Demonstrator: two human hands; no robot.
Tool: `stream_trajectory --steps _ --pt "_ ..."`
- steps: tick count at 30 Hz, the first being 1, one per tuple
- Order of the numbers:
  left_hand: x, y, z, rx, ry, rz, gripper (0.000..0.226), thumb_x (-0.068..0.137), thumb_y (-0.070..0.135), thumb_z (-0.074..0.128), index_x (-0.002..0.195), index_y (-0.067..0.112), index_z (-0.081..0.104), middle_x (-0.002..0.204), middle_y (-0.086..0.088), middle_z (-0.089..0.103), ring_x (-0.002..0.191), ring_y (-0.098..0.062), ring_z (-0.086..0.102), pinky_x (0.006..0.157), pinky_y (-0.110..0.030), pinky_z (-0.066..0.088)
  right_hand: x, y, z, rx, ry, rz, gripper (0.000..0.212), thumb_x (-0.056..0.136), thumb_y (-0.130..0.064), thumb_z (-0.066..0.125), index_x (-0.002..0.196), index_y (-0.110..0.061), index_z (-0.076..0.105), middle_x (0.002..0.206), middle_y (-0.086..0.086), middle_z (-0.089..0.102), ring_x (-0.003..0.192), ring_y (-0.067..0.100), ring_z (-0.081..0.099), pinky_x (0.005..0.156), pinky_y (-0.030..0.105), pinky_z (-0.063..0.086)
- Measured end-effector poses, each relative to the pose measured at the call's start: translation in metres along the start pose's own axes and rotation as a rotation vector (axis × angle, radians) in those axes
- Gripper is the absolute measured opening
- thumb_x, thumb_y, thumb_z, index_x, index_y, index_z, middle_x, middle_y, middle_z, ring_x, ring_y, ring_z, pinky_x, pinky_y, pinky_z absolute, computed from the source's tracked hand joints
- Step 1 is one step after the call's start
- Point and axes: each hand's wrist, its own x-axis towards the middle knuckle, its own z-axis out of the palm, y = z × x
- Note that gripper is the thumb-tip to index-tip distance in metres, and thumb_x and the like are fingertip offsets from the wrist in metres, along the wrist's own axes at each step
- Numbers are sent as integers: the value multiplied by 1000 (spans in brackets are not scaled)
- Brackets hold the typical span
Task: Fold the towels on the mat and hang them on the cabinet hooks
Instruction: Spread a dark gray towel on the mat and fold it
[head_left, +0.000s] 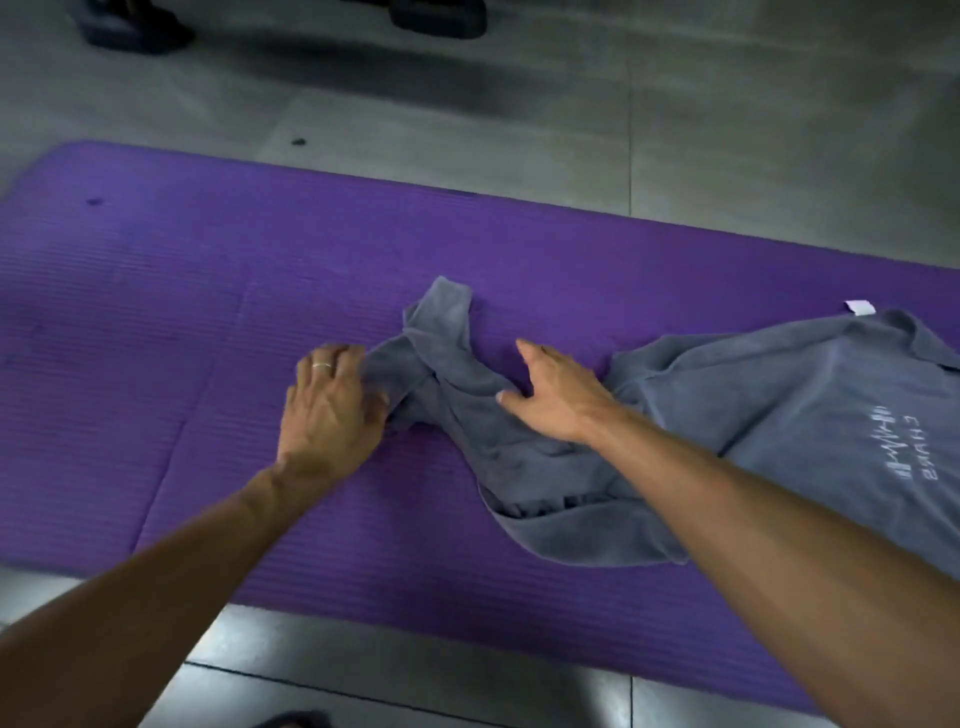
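A grey towel (769, 415) lies crumpled across the purple mat (156, 322), with white lettering on its right part and a white tag at its far edge. Its left end is bunched and twisted. My left hand (330, 405), wearing a ring, grips that bunched left end with curled fingers. My right hand (553, 395) rests flat on the towel just to the right, fingers spread and straight, thumb on the cloth.
Grey tiled floor (675, 130) surrounds the mat. Two dark shoes (135, 26) of another person stand at the far edge of the view. A dark shape shows at the bottom edge near my left arm.
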Motion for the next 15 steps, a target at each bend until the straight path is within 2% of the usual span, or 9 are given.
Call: stream_trajectory --steps 1,3,5,7,8,10,12,15 --pt "11 -8 1 -18 -75 -119 58 82 26 68 132 5 47 138 -20 44 128 -42 35 101 -56 38 7 -1 2 29 -46 -9 69 88 -45 61 145 -17 36 136 11 52 128 32 47 103 46 41" --pt "28 -16 4 -51 -215 -200 58 84 32 67 134 8 48 144 -17 42 139 -37 28 113 -51 27 13 -1 2 47 -88 -52 40 87 -32 64 125 -19 59 110 7 65 110 28 59 87 32 45" --pt "35 -10 7 -93 -247 -178 43 84 31 67 122 12 58 128 -14 56 128 -34 45 108 -48 33 18 5 -3 121 -19 -30 14 87 -19 62 99 -17 69 86 3 66 92 25 63 69 26 38" --pt "35 1 6 -206 -196 -182 27 85 27 67 108 14 60 101 -8 64 101 -31 59 87 -35 43 23 18 -15 221 162 113 14 87 -15 57 95 -15 69 92 8 69 95 29 64 73 29 42" --pt "33 4 4 -292 -171 -196 23 84 27 68 101 14 60 90 -4 63 89 -26 60 76 -30 42 26 27 -22 227 238 201 16 87 -15 56 97 -14 68 101 12 70 102 32 63 80 32 45" --pt "30 6 0 -521 -122 -242 21 78 26 73 86 15 58 77 1 60 72 -17 56 65 -30 42 31 45 -32 159 225 337 17 85 -16 56 98 -15 67 111 16 67 109 36 60 88 37 47" --pt "30 4 -6 -725 -128 -312 19 78 17 77 82 16 58 72 0 62 65 -13 57 60 -30 46 33 54 -37 55 138 364 28 83 -18 59 111 -17 63 119 15 61 113 35 57 92 39 47" --pt "27 -2 -13 -852 -184 -432 22 80 13 76 94 19 60 81 -5 69 70 -14 65 60 -26 51 46 39 -41 35 256 212 53 87 -25 60 137 -17 46 132 13 50 123 34 47 100 44 43"
